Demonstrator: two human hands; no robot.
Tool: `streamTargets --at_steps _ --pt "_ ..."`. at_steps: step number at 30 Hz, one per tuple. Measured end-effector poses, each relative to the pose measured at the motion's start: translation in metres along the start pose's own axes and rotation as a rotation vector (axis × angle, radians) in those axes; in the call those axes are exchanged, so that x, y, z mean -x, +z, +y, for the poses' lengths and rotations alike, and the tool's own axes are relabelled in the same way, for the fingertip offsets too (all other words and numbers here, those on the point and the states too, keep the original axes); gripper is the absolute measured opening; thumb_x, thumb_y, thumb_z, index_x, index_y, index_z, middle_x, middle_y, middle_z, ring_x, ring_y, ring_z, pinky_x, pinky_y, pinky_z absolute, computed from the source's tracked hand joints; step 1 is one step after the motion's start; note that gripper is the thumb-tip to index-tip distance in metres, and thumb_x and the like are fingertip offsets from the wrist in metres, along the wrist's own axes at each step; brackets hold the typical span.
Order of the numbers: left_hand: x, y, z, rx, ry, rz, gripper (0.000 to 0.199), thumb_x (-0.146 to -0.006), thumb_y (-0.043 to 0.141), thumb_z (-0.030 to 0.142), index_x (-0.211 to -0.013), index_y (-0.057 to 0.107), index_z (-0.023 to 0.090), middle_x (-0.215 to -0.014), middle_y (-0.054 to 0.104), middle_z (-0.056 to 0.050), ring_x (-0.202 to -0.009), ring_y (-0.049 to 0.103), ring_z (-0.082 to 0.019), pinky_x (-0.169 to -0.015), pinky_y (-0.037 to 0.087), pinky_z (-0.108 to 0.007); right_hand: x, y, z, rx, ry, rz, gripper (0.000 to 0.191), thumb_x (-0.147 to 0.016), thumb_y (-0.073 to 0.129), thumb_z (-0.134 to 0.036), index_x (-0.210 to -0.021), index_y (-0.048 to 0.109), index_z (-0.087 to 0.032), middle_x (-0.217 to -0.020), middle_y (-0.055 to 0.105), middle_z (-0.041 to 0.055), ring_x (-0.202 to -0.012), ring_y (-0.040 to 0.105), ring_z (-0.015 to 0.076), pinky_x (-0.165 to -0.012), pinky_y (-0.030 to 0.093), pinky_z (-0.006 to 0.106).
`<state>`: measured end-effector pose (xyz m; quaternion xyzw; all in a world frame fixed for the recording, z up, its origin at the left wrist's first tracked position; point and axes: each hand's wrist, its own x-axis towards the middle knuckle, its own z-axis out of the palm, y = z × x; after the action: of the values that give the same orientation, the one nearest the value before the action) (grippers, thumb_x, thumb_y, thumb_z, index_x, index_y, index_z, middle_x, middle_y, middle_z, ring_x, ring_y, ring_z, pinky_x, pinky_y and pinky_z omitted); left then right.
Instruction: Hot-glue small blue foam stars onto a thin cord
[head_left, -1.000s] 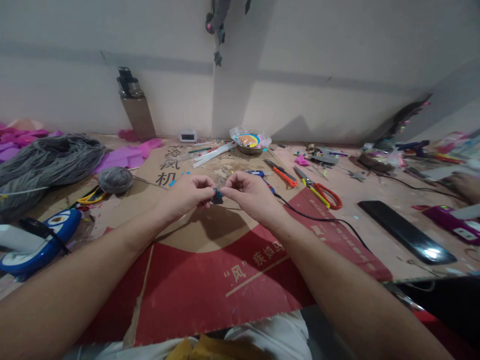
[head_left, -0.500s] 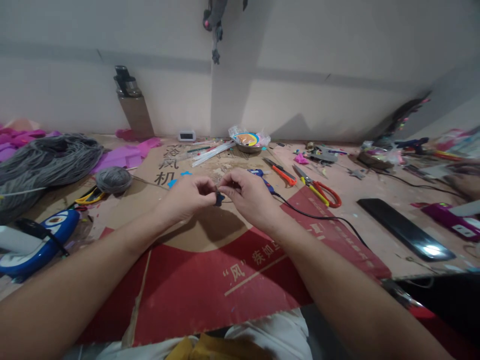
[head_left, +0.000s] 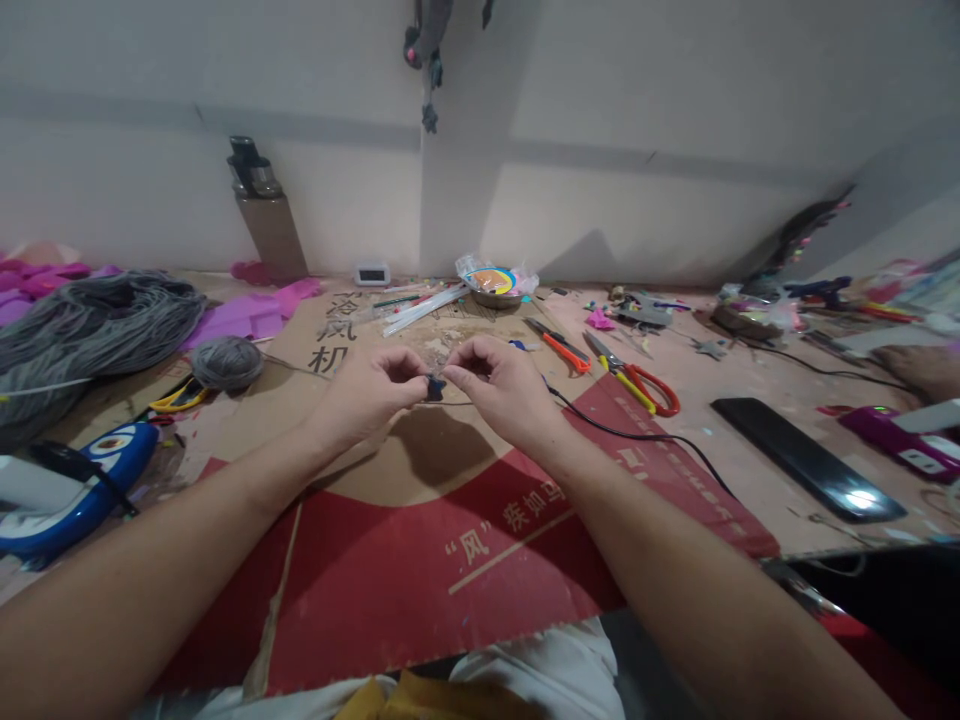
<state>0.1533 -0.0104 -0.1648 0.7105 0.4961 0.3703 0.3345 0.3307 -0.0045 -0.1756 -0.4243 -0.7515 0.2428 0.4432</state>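
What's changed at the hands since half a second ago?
The left hand shifted slightly left, the right hand slightly right; the small dark piece at their fingertips rose slightly in view. Nothing was visibly grasped or released. The grey yarn ball stayed put.

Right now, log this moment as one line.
left hand: pinching small dark piece | right hand: fingertips close beside it | below: red-and-tan cardboard | left side: gray yarn ball | right side: red-and-yellow-handled scissors

Small dark-blue piece (head_left: pixel 435 388) in the grip. Under it, printed cardboard sheet (head_left: pixel 360 590): tan and red, cream characters on red, black ones on tan. Left of grip, round grey yarn ball (head_left: pixel 227 362). Far right, flat glossy black slab (head_left: pixel 802 455).
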Motion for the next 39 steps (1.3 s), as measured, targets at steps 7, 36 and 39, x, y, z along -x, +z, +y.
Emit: streamTargets --at_steps 7,36,39 --pt "-0.0015 0.0029 -0.0029 0.062 -0.046 -0.056 0.007 -0.068 0.057 0.021 -0.068 0.062 0.017 -0.054 0.058 0.002 -0.051 0.051 -0.011 -0.051 0.037 -0.022 0.0010 -0.0004 -0.0022 0.047 -0.076 0.021 0.008 -0.082 0.060 -0.023 -0.076 0.059 -0.018 -0.074 0.059 0.0016 -0.071 0.051 0.0137 -0.066 0.039 0.028" --pt "-0.0014 0.0066 -0.0040 -0.043 -0.049 -0.074 0.012 -0.069 0.058 0.026 -0.064 0.063 0.016 -0.053 0.054 0.003 -0.050 0.044 -0.010 -0.049 0.031 -0.022 0.0003 0.0017 -0.0035 0.211 -0.182 -0.019 0.007 -0.082 0.061 -0.020 -0.075 0.059 -0.019 -0.079 0.059 0.0023 -0.073 0.051 0.0143 -0.066 0.038 0.028" --pt "-0.0008 0.0081 -0.0015 -0.028 -0.027 -0.051 0.010 -0.067 0.058 0.024 -0.063 0.062 0.016 -0.055 0.054 0.003 -0.054 0.046 -0.010 -0.052 0.032 -0.022 0.0001 0.0013 -0.0049 0.196 -0.182 -0.042 0.007 -0.082 0.060 -0.019 -0.075 0.059 -0.020 -0.079 0.059 0.0020 -0.073 0.051 0.0143 -0.066 0.038 0.028"
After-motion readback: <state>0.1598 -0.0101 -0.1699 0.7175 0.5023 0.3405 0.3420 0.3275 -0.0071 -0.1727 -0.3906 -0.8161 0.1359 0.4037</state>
